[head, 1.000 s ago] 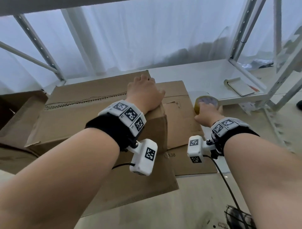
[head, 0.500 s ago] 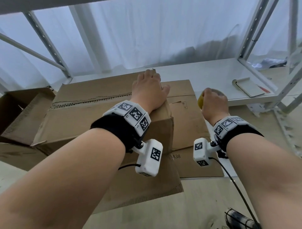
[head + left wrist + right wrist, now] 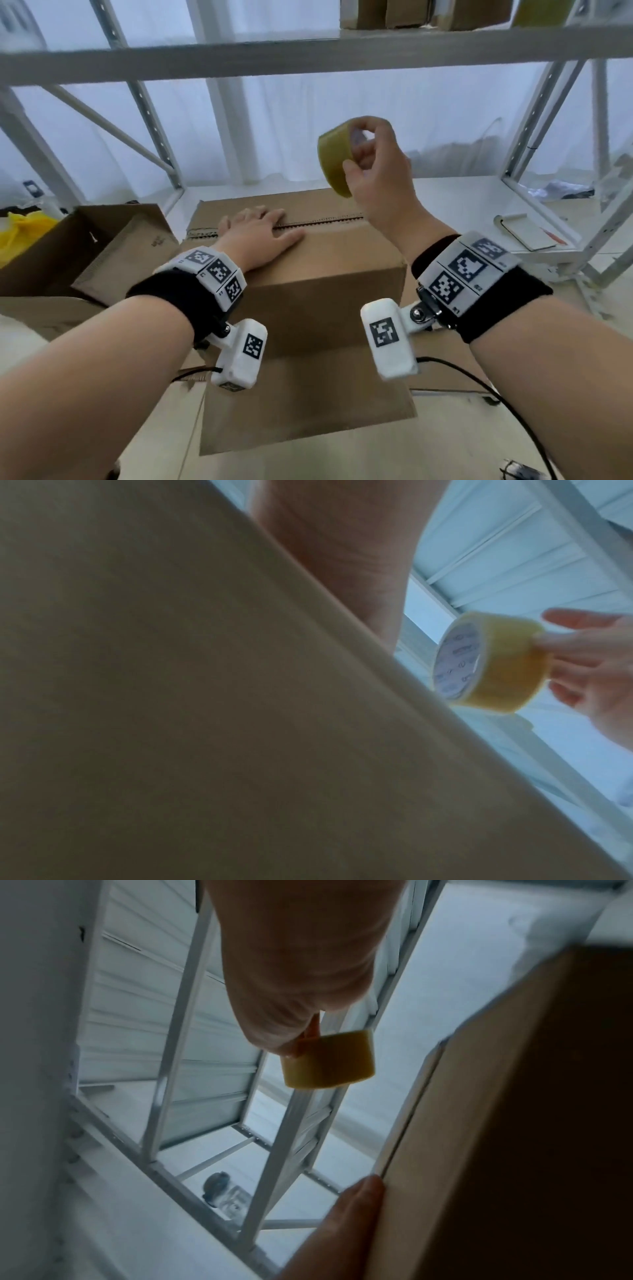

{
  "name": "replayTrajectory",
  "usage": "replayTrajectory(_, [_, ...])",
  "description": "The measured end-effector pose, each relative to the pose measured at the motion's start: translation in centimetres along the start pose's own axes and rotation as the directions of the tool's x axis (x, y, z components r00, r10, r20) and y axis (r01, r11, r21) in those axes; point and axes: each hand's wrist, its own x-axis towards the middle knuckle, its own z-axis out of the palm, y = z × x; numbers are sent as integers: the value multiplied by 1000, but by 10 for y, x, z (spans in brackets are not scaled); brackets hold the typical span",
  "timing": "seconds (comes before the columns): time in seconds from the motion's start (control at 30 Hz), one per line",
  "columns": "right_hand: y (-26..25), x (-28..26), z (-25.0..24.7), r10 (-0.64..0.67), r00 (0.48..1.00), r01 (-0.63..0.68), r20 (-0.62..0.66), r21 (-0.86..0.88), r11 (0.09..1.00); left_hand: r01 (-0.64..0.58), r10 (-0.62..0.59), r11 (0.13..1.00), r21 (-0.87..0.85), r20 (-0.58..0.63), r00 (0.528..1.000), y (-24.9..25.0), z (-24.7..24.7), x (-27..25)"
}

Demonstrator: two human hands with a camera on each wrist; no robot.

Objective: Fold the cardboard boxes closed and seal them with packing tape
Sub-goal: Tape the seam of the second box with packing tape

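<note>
Head view: left hand (image 3: 261, 229) flat on corrugated cardboard box (image 3: 318, 294); right hand (image 3: 378, 178) grip pinching yellowish tape ring (image 3: 333, 163).

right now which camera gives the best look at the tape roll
The left wrist view: the tape roll shows large from the side, with its printed core face and yellow band, pinched by the right hand. The head view shows it raised above the cardboard box but partly covered by fingers. The right wrist view shows only a small yellow band.
</note>
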Motion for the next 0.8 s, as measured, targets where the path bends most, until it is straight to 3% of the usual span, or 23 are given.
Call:
replayTrajectory(0.13, [-39,-2,37,188,980,-200,69,275,940,90,-90,996,-10,25,996,-66,-9,-18])
replayTrajectory(0.37, [-66,7,76,347,921,-387,175,513,766,15,-7,945,-327,26,1000,-100,-5,-35])
replayTrajectory(0.5, [-61,10,92,482,842,-491,243,715,498,1,-27,906,-423,-56,998,-98,5,-34])
replayTrajectory(0.63, [-57,16,102,504,804,-461,315,866,195,3,-62,885,-466,-110,992,-97,8,-30])
replayTrajectory(0.8, [-46,14,109,538,755,-457,376,889,21,8,-101,848,-530,-146,984,-97,7,-26])
